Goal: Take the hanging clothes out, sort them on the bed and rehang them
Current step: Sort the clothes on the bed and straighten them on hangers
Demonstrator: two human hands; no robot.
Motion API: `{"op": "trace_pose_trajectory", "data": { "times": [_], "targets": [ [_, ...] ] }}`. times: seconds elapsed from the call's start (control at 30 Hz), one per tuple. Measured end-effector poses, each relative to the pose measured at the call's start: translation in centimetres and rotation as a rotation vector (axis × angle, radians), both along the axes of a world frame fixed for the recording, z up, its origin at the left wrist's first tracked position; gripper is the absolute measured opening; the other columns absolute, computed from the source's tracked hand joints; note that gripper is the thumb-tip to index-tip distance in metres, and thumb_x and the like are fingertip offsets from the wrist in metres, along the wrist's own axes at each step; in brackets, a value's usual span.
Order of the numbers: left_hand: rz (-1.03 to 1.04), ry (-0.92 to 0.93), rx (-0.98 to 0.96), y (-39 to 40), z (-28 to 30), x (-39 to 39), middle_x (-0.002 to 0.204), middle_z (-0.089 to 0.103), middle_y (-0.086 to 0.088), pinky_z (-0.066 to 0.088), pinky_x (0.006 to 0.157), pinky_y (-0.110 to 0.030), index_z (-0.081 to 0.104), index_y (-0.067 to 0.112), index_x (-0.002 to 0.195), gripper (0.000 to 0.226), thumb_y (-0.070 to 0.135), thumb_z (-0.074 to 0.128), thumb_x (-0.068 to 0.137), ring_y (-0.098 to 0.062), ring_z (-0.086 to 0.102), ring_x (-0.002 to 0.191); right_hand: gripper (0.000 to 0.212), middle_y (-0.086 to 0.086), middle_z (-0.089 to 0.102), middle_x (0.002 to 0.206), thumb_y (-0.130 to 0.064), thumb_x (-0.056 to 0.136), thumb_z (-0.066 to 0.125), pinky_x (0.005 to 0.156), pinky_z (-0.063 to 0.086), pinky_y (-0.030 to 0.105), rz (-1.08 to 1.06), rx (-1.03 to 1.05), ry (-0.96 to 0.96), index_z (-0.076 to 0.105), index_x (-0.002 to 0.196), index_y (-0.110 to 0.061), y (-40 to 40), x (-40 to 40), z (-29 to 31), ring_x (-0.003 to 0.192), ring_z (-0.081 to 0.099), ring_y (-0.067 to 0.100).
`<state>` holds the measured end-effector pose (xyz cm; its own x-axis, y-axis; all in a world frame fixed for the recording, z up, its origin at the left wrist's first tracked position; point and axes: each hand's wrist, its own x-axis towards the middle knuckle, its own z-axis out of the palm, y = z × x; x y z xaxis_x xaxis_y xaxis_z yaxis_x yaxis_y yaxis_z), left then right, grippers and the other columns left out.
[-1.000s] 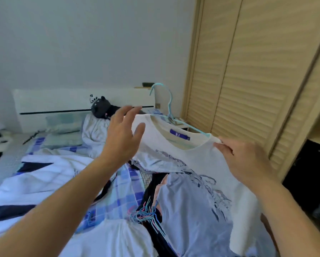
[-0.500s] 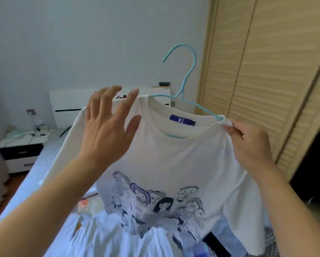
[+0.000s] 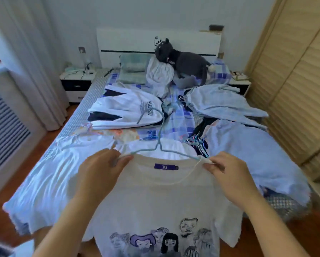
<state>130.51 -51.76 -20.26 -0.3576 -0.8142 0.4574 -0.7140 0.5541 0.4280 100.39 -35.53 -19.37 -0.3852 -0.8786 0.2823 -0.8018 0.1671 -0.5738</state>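
Now that my left hand [image 3: 101, 167] has closed on the shirt [image 3: 161, 204], both grips pinch its shoulders over the hanger [image 3: 160, 145] (right hand [image 3: 227, 169] too), ready for rehanging, bed [image 3: 77, 119] beyond.

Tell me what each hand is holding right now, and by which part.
Both hands hold the cream printed T-shirt on its light blue wire hanger: left hand pinches one shoulder, right hand the other.

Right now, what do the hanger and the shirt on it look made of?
Hanger: thin pale-blue rod, likely coated wire; it is slim and evenly bent, with a matte look. Shirt: soft off-white knit, probably cotton; it drapes, has a ribbed collar and a flat printed drawing of faces.
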Motion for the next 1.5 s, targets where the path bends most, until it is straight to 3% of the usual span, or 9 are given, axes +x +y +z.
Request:
{"op": "trace_pose_trajectory", "data": {
  "times": [0.17, 0.37, 0.57, 0.63, 0.87, 1.0, 1.1, 1.33, 1.5],
  "targets": [
    [0.083, -0.063, 0.153, 2.2, -3.3, 1.3, 0.068, 0.058, 0.007, 0.041, 0.06, -0.032, 0.068, 0.022, 0.073, 0.056, 0.075, 0.055, 0.084, -0.016, 0.056, 0.068, 0.006, -0.014, 0.061, 0.078, -0.016, 0.084, 0.079, 0.069, 0.038, 0.005, 0.018, 0.04, -0.136, 0.079, 0.09, -0.016, 1.2, 0.6, -4.2, 0.08, 0.058, -0.006],
    [0.068, 0.068, 0.136, -2.1, -1.6, -1.6, 0.085, 0.067, 0.006, 0.032, 0.065, -0.024, 0.072, 0.02, 0.088, 0.027, 0.047, 0.069, 0.089, -0.007, 0.051, 0.076, 0.007, -0.012, 0.067, 0.083, -0.026, 0.087, 0.074, 0.077, 0.048, 0.028, 0.006, 0.014, -0.116, 0.078, 0.089, -0.021, -3.7, -1.8, -2.6, 0.081, 0.062, 0.007],
    [-0.008, 0.123, 0.046, -14.7, -0.8, -5.9, 0.086, 0.07, 0.004, 0.043, 0.077, -0.03, 0.075, 0.017, 0.089, 0.021, 0.037, 0.07, 0.093, -0.014, 0.061, 0.084, 0.008, -0.013, 0.067, 0.082, -0.024, 0.087, 0.074, 0.073, 0.039, 0.008, -0.028, -0.071, -0.06, 0.077, 0.092, -0.018, -16.2, -6.5, -1.0, 0.079, 0.059, 0.001],
    [-0.032, 0.114, 0.074, -21.4, -2.1, -8.4, 0.089, 0.07, 0.007, 0.04, 0.076, -0.027, 0.074, 0.019, 0.092, 0.022, 0.039, 0.065, 0.095, -0.008, 0.057, 0.085, 0.01, -0.007, 0.069, 0.085, -0.026, 0.088, 0.072, 0.074, 0.04, 0.018, -0.054, -0.075, -0.023, 0.077, 0.093, -0.019, -22.9, -8.8, -2.3, 0.081, 0.059, 0.007],
    [-0.007, -0.225, 0.299, -47.7, -26.1, -19.2, 0.109, 0.065, -0.011, 0.046, 0.083, -0.043, 0.068, 0.019, 0.114, 0.031, 0.037, 0.045, 0.104, -0.036, 0.061, 0.103, 0.027, 0.01, 0.064, 0.08, -0.032, 0.094, 0.057, 0.073, 0.045, 0.043, -0.124, 0.154, 0.203, 0.068, 0.081, -0.011, -49.7, -19.2, -27.6, 0.083, 0.058, 0.037],
    [-0.028, -0.346, 0.422, -54.4, -41.4, -23.2, 0.114, 0.063, -0.018, 0.044, 0.084, -0.043, 0.064, 0.014, 0.122, 0.029, 0.026, 0.044, 0.104, -0.04, 0.057, 0.108, 0.018, 0.016, 0.068, 0.092, -0.023, 0.095, 0.057, 0.076, 0.043, 0.043, -0.194, 0.321, 0.326, 0.07, 0.091, -0.012, -55.9, -21.4, -42.9, 0.09, 0.057, 0.04],
    [0.019, -0.468, 0.527, -54.9, -49.9, -23.5, 0.125, 0.051, -0.012, 0.039, 0.096, -0.046, 0.053, 0.031, 0.137, 0.037, 0.03, 0.039, 0.103, -0.036, 0.043, 0.12, 0.021, 0.013, 0.07, 0.104, -0.018, 0.097, 0.052, 0.082, 0.046, 0.043, -0.233, 0.523, 0.365, 0.068, 0.11, -0.016, -56.6, -21.5, -50.7, 0.1, 0.057, 0.039],
    [0.069, -0.401, 0.391, -53.9, -53.5, -23.2, 0.12, 0.05, 0.0, 0.033, 0.096, -0.047, 0.049, 0.04, 0.134, 0.034, 0.034, 0.042, 0.101, -0.031, 0.042, 0.115, 0.026, 0.007, 0.062, 0.106, -0.02, 0.088, 0.056, 0.083, 0.044, 0.047, -0.272, 0.409, 0.373, 0.073, 0.108, -0.021, -56.0, -22.0, -54.3, 0.095, 0.049, 0.038],
    [0.044, -0.464, 0.509, -54.9, -53.1, -23.4, 0.126, 0.05, -0.003, 0.031, 0.103, -0.049, 0.048, 0.043, 0.138, 0.038, 0.036, 0.037, 0.102, -0.032, 0.041, 0.122, 0.039, 0.006, 0.051, 0.134, -0.03, 0.099, 0.037, 0.1, 0.038, 0.043, -0.204, 0.83, 0.201, 0.062, 0.129, -0.03, -58.3, -22.5, -51.2, 0.117, 0.043, 0.037]
  ]
}}
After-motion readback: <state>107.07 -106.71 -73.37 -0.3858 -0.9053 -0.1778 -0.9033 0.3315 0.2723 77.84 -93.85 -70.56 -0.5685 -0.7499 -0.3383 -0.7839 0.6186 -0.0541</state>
